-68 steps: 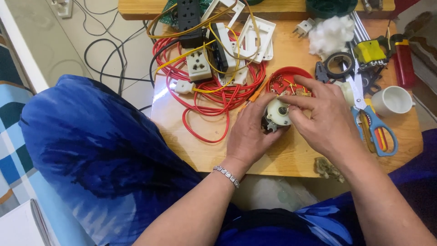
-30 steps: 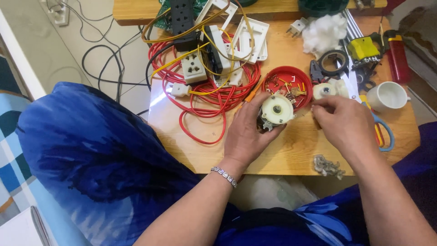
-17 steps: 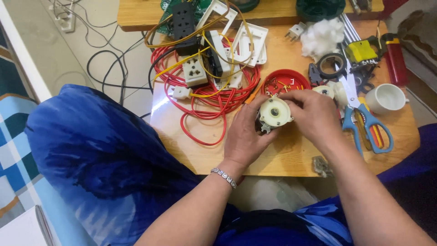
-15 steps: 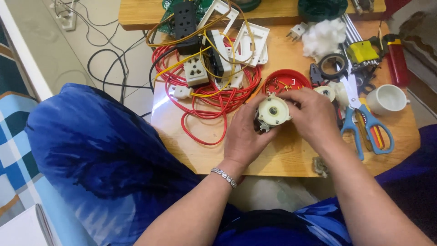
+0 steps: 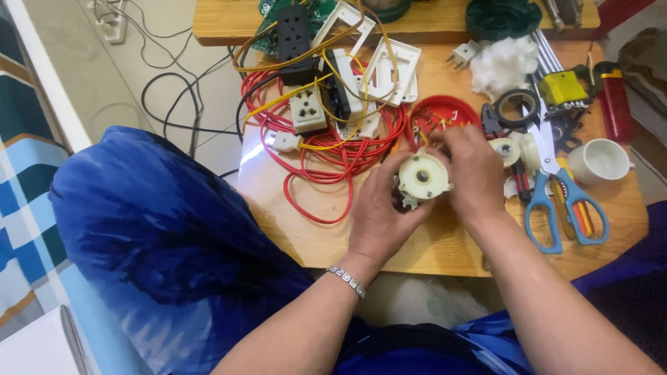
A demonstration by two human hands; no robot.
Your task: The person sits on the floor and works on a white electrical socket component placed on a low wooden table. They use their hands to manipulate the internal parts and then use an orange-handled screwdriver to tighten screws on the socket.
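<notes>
The left hand cups a round cream plastic part with a dark centre hole, its grip wrapped around the lower edge so the flat face points up, just left of the frame's centre-right. The right hand touches the part's right rim, fingers curled against it; whether it pinches anything small there I cannot tell. The part looks only partly assembled: a similar small round piece lies loose on the table to the right, and a red dish of tiny fittings sits just above the hands, so fitting work appears unfinished.

The wooden table is crowded. A tangle of red wire with white sockets fills the upper middle, blue-handled scissors lie at the right beside a white cup, and a roll of black tape sits above them. Pale floor with loose cables shows at the upper left; blue cloth covers the lap at lower left.
</notes>
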